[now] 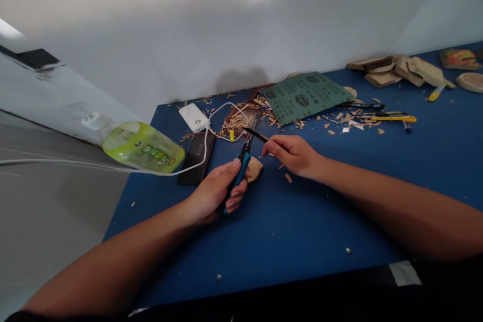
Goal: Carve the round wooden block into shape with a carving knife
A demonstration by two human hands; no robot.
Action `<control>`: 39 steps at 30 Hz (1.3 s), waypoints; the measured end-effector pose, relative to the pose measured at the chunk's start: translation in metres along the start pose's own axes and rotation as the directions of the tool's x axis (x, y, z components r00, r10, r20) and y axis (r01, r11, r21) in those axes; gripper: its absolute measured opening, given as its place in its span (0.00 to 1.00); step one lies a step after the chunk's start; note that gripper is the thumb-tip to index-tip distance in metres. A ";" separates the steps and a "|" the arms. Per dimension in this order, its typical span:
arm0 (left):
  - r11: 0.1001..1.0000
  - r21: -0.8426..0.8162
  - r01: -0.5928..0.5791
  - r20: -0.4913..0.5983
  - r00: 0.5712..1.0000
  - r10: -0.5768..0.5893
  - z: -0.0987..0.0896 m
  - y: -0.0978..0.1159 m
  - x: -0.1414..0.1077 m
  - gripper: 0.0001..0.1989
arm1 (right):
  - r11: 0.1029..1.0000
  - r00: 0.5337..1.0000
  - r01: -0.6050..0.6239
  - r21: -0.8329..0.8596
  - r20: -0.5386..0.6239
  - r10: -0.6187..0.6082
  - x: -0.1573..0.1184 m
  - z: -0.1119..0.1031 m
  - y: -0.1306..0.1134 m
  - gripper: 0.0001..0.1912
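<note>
My left hand is wrapped round the blue handles of a pair of pliers, whose dark jaws point away from me. In my right hand, a slim dark tool is pinched near its lower end. Its thin tip reaches leftward, just above the plier jaws. From this angle I cannot tell whether the two tools touch, nor exactly what kind of tool the slim one is. A small rounded piece of wood lies on the blue table, partly hidden behind my left fingers.
Wood shavings lie beyond my hands, beside green sandpaper. A white power bank, its cable, a dark phone and a yellow-green bottle are at left. Pens, a yellow-handled tool and wood pieces are at right.
</note>
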State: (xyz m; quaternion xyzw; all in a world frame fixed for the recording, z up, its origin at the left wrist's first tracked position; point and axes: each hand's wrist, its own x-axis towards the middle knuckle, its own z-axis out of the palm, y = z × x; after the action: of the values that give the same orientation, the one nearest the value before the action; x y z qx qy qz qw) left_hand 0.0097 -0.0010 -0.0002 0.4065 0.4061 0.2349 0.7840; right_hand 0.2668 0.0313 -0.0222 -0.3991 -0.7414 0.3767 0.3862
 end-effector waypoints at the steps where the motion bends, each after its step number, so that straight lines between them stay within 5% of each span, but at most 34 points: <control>1: 1.000 0.002 0.001 0.019 1.000 -0.001 0.000 0.000 -0.001 0.22 | 1.000 1.000 -0.011 -0.005 0.006 0.011 0.000 0.000 0.000 0.24; 14: 0.994 -0.090 0.070 0.136 0.989 -0.057 0.001 0.008 -0.012 0.21 | 0.986 1.000 0.013 -0.169 0.027 -0.009 -0.003 0.002 0.007 0.26; 17: 0.974 -0.225 -0.034 0.178 0.981 0.076 -0.001 0.020 -0.020 0.21 | 0.971 0.998 0.006 -0.239 0.058 0.008 0.000 0.000 0.015 0.24; 20: 0.940 -0.308 -0.146 0.106 0.977 0.187 -0.002 0.025 -0.021 0.20 | 0.982 0.998 0.025 -0.187 0.056 -0.015 0.002 -0.004 0.017 0.25; 23: 0.973 -0.218 -0.074 0.043 0.995 0.086 -0.001 0.018 -0.013 0.20 | 0.991 0.996 0.092 -0.102 0.001 -0.092 0.001 -0.004 0.011 0.26; 28: 0.997 -0.058 0.053 0.116 0.992 -0.046 0.004 0.005 -0.009 0.22 | 0.986 0.994 0.108 -0.124 0.041 -0.103 -0.002 0.000 0.006 0.26; 34: 0.970 -0.224 -0.098 0.218 0.965 0.148 0.002 0.020 -0.031 0.21 | 0.972 0.995 0.041 -0.233 0.103 -0.017 0.003 0.001 0.018 0.27; 36: 0.953 -0.265 -0.149 0.182 0.962 0.201 0.002 0.022 -0.031 0.20 | 0.984 0.997 0.047 -0.172 0.071 -0.036 0.004 -0.001 0.018 0.27; 39: 0.972 -0.207 -0.110 0.087 0.988 0.130 0.002 0.016 -0.020 0.20 | 0.992 0.994 0.106 -0.067 -0.015 -0.107 0.002 -0.004 0.013 0.28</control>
State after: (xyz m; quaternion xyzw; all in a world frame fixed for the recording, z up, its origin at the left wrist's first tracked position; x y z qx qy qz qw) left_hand -0.0002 -0.0068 0.0225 0.3601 0.3153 0.3010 0.8248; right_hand 0.2732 0.0389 -0.0309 -0.3750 -0.7700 0.3273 0.3992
